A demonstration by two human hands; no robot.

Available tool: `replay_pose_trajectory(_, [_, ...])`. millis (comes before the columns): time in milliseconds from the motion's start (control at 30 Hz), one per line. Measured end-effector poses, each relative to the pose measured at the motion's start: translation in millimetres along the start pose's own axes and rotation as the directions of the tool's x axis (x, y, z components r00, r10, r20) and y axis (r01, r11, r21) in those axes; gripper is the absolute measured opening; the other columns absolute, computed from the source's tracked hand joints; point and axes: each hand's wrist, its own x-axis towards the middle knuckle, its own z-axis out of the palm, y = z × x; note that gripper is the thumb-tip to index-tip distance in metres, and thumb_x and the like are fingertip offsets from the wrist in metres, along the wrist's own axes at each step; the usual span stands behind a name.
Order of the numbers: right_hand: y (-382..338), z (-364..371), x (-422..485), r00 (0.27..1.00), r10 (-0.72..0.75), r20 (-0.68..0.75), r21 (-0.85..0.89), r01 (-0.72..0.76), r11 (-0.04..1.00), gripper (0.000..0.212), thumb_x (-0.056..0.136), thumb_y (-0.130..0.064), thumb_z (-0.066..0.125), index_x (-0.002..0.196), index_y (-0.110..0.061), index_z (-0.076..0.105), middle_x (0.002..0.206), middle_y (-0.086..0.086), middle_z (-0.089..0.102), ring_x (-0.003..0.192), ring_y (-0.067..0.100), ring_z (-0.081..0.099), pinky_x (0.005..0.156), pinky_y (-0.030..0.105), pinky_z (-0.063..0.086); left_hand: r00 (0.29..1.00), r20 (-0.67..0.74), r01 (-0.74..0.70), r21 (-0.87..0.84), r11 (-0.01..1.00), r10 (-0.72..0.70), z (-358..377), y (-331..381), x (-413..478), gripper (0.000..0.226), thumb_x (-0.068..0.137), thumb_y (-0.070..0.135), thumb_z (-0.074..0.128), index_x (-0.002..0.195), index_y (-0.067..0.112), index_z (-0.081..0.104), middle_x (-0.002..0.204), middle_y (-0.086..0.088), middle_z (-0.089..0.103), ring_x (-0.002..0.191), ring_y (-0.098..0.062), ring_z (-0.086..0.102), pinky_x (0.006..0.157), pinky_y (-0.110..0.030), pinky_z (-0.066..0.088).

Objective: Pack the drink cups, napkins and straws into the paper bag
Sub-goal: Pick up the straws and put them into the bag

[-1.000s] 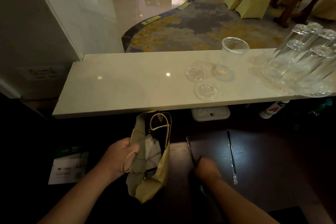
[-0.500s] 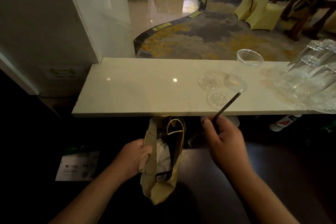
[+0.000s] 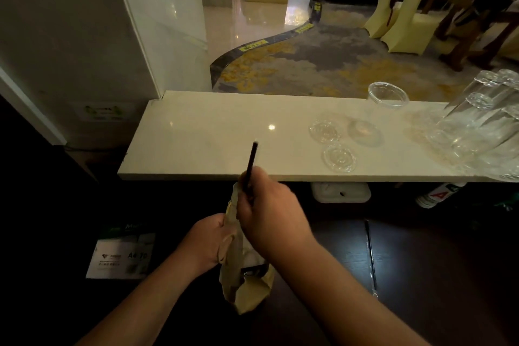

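Right hand [image 3: 266, 211] is pinched shut around a black straw [image 3: 250, 167], upright, its lower end going down into the mouth of the paper bag [image 3: 244, 278] directly beneath it. Left hand [image 3: 209, 241], just beside the right one, grips the bag's near edge and handle, keeping it open. Something pale shows inside the bag, possibly napkins; I cannot be sure. Beyond the hands, on the marble surface [image 3: 196, 135], a clear plastic cup [image 3: 386, 100] and two clear lids [image 3: 338, 157] sit unpacked. Another straw [image 3: 370, 255] lies to the right of the hand. I'd judge the packing roughly midway.
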Motion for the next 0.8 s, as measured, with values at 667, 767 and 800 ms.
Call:
replay_pose_trajectory(667, [63.8, 89.4, 48.6, 0.507, 0.469, 0.723, -0.529, -0.031, 0.848, 0.048, 0.101, -0.018, 0.059, 0.147, -0.016, 0.046, 0.147, 0.011, 0.047, 0.135, 0.035, 0.044, 0.114, 0.047, 0.038, 0.997, 0.002, -0.072, 0.238, 0.969, 0.074, -7.4, 0.6, -1.0, 0.021, 0.093, 0.018, 0.059, 0.075, 0.022, 0.070, 0.061, 0.009, 0.073, 0.058, -0.002, 0.067, 0.054, -0.021, 0.047])
replay_pose_trajectory(767, [67.6, 91.7, 47.5, 0.539, 0.469, 0.699, -0.535, -0.041, 0.844, 0.048, 0.100, -0.016, 0.060, 0.146, -0.018, 0.047, 0.148, 0.011, 0.048, 0.135, 0.035, 0.046, 0.114, 0.048, 0.040, 0.996, -0.003, -0.085, 0.272, 0.959, 0.089, -6.6, -0.3, 0.3, 0.022, 0.093, 0.018, 0.058, 0.074, 0.022, 0.069, 0.070, 0.004, 0.071, 0.066, -0.011, 0.067, 0.058, -0.025, 0.046])
replay_pose_trajectory(800, [67.3, 91.0, 46.6, 0.555, 0.464, 0.690, -0.530, -0.049, 0.846, 0.047, 0.099, -0.015, 0.060, 0.145, -0.016, 0.050, 0.146, 0.011, 0.050, 0.133, 0.035, 0.047, 0.113, 0.048, 0.041, 0.996, -0.003, -0.085, 0.268, 0.960, 0.089, -5.7, 0.7, -0.5, 0.020, 0.090, 0.022, 0.059, 0.074, 0.023, 0.070, 0.072, 0.004, 0.071, 0.069, -0.013, 0.066, 0.061, -0.027, 0.046])
